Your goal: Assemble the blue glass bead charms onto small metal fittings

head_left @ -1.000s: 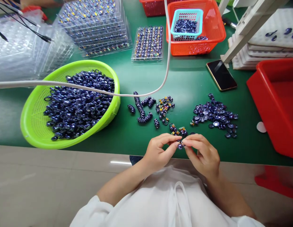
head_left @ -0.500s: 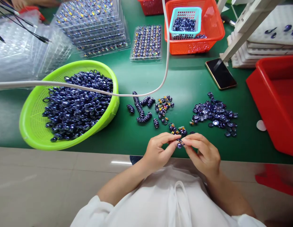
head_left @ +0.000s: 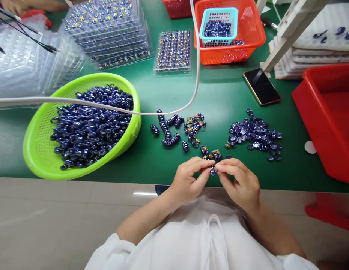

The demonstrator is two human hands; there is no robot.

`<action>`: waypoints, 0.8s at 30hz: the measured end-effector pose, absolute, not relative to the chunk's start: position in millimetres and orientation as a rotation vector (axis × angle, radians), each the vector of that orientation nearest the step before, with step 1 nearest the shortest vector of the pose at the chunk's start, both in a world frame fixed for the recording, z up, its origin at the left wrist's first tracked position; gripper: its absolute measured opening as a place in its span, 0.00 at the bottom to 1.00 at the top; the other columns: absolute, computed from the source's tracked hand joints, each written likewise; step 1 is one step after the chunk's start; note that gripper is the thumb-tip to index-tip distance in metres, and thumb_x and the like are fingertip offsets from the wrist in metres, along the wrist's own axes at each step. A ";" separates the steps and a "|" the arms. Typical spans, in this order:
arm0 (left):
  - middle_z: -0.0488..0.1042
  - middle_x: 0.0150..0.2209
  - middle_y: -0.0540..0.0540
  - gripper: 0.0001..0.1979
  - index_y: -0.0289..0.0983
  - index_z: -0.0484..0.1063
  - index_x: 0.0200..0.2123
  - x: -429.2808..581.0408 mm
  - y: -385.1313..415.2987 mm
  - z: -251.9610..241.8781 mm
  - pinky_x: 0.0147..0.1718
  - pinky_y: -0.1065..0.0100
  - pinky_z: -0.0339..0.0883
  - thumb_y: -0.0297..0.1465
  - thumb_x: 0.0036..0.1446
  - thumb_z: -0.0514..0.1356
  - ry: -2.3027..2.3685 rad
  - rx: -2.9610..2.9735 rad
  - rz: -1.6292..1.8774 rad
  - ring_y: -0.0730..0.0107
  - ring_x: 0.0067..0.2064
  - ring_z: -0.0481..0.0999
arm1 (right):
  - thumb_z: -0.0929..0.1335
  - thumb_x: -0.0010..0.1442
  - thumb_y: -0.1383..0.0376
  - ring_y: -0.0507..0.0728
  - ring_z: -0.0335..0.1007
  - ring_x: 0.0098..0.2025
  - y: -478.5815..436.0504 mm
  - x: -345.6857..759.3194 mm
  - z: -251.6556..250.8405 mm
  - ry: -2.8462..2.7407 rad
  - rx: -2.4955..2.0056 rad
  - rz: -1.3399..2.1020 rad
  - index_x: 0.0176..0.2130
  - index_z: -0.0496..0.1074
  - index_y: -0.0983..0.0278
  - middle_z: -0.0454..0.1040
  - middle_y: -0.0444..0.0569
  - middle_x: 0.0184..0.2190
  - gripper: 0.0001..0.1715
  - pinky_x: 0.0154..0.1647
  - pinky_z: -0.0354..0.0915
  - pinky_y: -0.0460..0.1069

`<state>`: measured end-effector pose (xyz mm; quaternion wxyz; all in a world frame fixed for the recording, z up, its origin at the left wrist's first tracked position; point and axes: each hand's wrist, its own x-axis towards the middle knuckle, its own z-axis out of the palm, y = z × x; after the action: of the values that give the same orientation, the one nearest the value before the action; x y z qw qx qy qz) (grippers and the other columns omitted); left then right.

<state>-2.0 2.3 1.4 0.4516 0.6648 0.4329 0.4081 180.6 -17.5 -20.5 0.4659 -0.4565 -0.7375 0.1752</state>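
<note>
Head view, from the far left: clear plastic trays (head_left: 11, 56) lie piled up, then comes a lime-green basket (head_left: 27, 150) heaped with dark blue ring-like pieces (head_left: 92, 123), the heap looking just as it did a second ago. On the green tabletop (head_left: 160, 90) nearby, short rows of rings (head_left: 165, 129) sit nested together, none of them shifted. The left hand (head_left: 188, 179) is drawn into a narrow pinch near the tabletop's front edge, gripping a small dark blue piece (head_left: 212, 172) with a round bead on it; beyond it lie loose pieces with gold-coloured bits (head_left: 194, 125). From the other side the right hand (head_left: 242, 180) pinches the same small piece, its grip just as narrow. Whether that is one part or two being held together I can't fairly say, since the hands cover most of it. Past them the pile of flat discs (head_left: 254, 129) is unchanged, and at the far right stands a red bin (head_left: 326, 123). Only the whole view has drifted slightly; both hands have kept their pose, so I'd judge the work is staying on this one piece, a slow, fine bit of handling.
</note>
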 end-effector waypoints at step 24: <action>0.82 0.34 0.43 0.10 0.37 0.79 0.44 0.5 -2.9 -4.2 0.35 0.67 0.72 0.24 0.62 0.60 1.077 1.743 1.146 0.68 0.34 0.78 | 0.68 0.63 0.70 0.51 0.70 0.29 -19.0 170.2 -12.9 -1.650 -1.330 0.763 0.39 0.73 0.59 0.75 0.43 0.31 0.06 0.29 0.68 0.46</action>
<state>0.5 -2.9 -4.2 0.3865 0.6847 0.4232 0.4502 170.2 -19.0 -12.9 0.4301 -0.5329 -0.6615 0.3057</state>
